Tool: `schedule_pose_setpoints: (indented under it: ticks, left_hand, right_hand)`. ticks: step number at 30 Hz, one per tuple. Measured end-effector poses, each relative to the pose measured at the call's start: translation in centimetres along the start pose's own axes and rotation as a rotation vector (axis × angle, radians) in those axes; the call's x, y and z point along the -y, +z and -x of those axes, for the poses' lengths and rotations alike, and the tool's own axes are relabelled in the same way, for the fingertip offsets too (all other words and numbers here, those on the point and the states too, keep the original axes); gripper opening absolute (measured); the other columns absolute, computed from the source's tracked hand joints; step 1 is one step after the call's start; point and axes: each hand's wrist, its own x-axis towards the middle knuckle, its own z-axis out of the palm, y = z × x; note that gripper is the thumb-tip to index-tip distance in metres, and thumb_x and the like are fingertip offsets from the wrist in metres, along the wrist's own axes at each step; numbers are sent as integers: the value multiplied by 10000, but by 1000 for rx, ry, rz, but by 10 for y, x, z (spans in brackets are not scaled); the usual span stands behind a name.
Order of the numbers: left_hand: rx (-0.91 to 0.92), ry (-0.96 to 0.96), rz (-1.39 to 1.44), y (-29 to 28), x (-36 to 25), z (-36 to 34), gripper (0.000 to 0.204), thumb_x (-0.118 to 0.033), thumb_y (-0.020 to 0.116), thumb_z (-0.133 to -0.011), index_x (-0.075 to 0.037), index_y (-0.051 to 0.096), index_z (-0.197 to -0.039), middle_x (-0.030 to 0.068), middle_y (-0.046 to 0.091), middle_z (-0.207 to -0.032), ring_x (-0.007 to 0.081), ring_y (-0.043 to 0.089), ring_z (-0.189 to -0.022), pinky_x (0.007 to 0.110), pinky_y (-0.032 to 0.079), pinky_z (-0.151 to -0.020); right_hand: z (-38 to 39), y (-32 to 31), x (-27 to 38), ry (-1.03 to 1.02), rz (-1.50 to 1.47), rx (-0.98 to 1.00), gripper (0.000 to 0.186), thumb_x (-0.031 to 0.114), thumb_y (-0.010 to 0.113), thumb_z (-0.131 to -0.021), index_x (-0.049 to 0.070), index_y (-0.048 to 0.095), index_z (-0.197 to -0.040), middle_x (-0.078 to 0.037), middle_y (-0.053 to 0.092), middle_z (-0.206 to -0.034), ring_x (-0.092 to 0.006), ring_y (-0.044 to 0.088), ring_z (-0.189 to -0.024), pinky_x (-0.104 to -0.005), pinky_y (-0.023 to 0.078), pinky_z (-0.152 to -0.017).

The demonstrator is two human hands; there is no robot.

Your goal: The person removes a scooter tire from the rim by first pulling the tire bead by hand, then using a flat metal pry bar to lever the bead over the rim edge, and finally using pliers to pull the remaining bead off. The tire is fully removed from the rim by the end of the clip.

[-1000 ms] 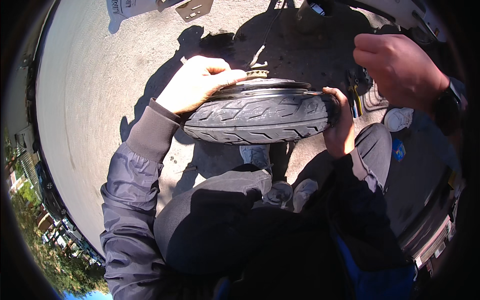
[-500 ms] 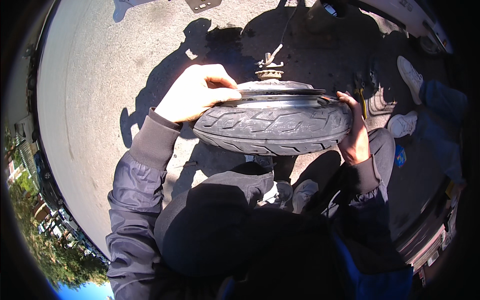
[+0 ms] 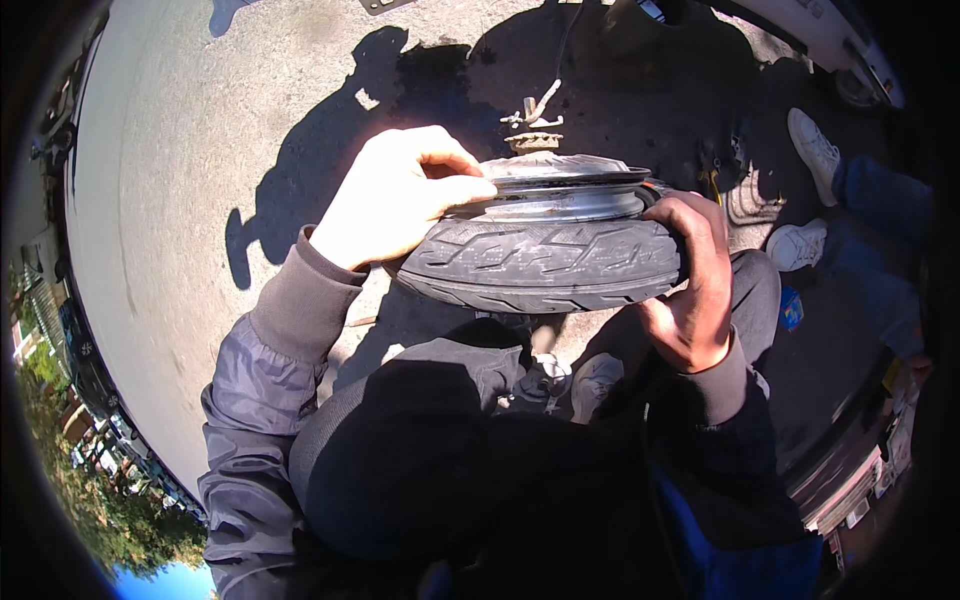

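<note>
A small wheel stands between my hands, its black treaded tire facing me. Beyond the tire shows the silver rim, with a toothed ring and a bent cable at the axle. At the rim's left edge, my left hand pinches thumb against fingers on the dark rim edge. On the right side my right hand wraps round the tire, thumb low on the tread and fingers over the top edge. The far face of the wheel is hidden.
Yellow-handled pliers lie on the shaded ground to the right. Another person's white shoes and jeans are close by, near a small blue packet. A white vehicle stands at the far right.
My right hand has shifted from the wheel's side to a fuller grip across the tread. The wheel has tilted slightly, showing more rim. My left hand keeps its pinch.
</note>
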Motion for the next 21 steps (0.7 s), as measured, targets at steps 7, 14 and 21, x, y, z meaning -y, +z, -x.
schedule_pose_setpoints:
  ticks: [7,14,21]
  left_hand:
    - [175,3,-24,-9,1,-16,180,-130,867,-951,-5,803,-1064,73,798,-954,140,754,-866,305,615,-842]
    - [270,53,149,-18,33,-22,155,-140,847,-959,-24,823,-1060,66,790,-981,166,739,-920,326,595,-888]
    - [147,131,168,9,38,-17,115,-91,823,-993,13,813,-1043,51,755,-964,125,719,-897,285,585,-833]
  right_hand:
    - [12,-2,-23,60,-32,-74,471,70,831,-741,23,663,-1179,-146,680,-1153,-353,665,-1072,-439,530,-995]
    - [31,-14,-58,45,-117,-89,538,250,849,-846,14,625,-1274,-136,662,-1214,-361,642,-1282,-508,474,-1154]
    - [46,-26,-66,42,-105,-51,509,274,792,-881,3,621,-1276,-150,660,-1221,-376,634,-1288,-530,452,-1183]
